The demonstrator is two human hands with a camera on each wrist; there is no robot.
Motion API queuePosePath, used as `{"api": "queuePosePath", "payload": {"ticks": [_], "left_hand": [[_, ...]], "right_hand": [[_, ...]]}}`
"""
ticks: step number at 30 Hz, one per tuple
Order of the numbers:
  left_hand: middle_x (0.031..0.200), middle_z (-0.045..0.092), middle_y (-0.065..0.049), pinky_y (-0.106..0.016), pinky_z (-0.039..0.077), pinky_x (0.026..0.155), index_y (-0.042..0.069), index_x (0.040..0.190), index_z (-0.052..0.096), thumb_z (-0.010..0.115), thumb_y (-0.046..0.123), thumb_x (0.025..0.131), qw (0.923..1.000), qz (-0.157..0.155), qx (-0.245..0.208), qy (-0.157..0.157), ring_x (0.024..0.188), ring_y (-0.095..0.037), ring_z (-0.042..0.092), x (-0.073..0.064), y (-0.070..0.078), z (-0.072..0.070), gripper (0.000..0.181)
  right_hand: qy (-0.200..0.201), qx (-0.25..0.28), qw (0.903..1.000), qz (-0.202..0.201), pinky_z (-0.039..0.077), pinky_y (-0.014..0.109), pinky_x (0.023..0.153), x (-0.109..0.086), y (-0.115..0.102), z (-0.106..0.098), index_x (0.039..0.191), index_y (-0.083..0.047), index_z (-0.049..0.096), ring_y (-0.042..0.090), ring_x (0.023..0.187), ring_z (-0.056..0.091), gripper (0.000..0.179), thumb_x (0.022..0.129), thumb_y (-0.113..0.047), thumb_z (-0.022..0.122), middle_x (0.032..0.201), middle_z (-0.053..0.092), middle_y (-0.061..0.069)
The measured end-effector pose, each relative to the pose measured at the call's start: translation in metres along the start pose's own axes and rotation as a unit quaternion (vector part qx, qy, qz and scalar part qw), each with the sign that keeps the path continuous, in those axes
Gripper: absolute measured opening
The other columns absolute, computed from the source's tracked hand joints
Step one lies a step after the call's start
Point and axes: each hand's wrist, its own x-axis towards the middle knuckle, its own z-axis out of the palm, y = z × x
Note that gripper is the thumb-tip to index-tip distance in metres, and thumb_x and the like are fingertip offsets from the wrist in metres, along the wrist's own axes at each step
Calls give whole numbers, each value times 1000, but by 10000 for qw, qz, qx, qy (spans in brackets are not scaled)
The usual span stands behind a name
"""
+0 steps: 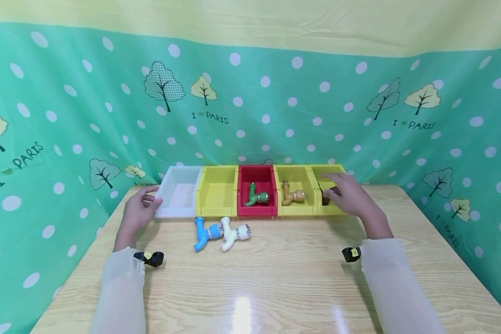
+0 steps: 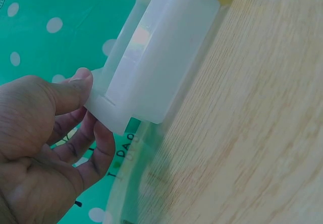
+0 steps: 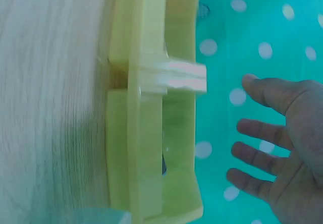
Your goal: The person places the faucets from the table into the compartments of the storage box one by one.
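At the left end of the row, my left hand (image 1: 139, 211) pinches the side of a white translucent bin (image 1: 163, 213), the thumb on its rim (image 2: 103, 105) and the fingers beneath. My right hand (image 1: 350, 194) hovers over the rightmost yellow bin (image 1: 330, 171), its fingers (image 3: 255, 156) spread and nothing between them. Inside that bin lies a dark tap (image 1: 325, 200), partly hidden by this hand. A green tap (image 1: 256, 196) lies in the red bin (image 1: 256, 211), and a tan tap (image 1: 291, 195) in the yellow bin (image 1: 298, 211) beside it.
A blue tap (image 1: 205, 233) and a white tap (image 1: 234, 233) lie side by side on the wooden table (image 1: 275, 278), in front of the row. Between the white and red bins stands another yellow bin (image 1: 217, 211). A green dotted curtain (image 1: 267, 125) hangs behind.
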Motion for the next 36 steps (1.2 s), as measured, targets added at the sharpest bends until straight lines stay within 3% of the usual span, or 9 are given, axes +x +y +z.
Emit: {"api": "queuePosePath", "payload": {"ticks": [5,12,18,23,30,36], "left_hand": [[120,59,-20,-24,52,71,11,150,51,61,30,104,10000,62,11,5,108,-36,59,0,0,-1,51],[120,59,-20,-23,51,71,11,150,51,61,30,104,10000,84,-27,-7,108,-35,59,0,0,-1,51],[121,59,-21,-22,51,70,10,151,50,61,28,105,10000,84,-28,-13,109,-36,60,-2,2,-2,51],[120,59,-21,-21,51,70,9,151,50,61,27,105,9999,105,-3,-10,108,-37,60,-2,3,-2,50],[120,60,-21,-21,51,70,9,150,50,60,29,105,9999,133,6,5,108,-37,61,-1,1,-2,51],[120,59,-21,-20,51,69,9,150,50,60,28,105,9999,131,1,2,107,-36,61,-1,1,-2,50]], "right_hand": [[35,468,9981,394,25,68,115,-11,20,-6,155,3,35,53,145,27,59,106,-21,57,158,34,30],[280,907,9887,1158,40,70,102,-29,46,-13,158,3,29,58,131,43,64,109,-32,51,148,40,38],[407,1244,9724,1934,43,68,100,-38,57,-14,157,4,30,56,130,45,67,110,-42,43,142,46,39],[468,1580,9551,2463,50,62,94,-41,66,-9,152,6,37,51,122,54,66,110,-44,40,139,48,37],[417,2653,9088,3192,56,47,95,-40,74,3,141,8,46,39,114,58,50,111,-30,40,131,52,30],[347,2912,8985,3266,58,39,90,-39,78,11,142,10,46,32,109,61,54,111,-33,41,132,53,27]]}}
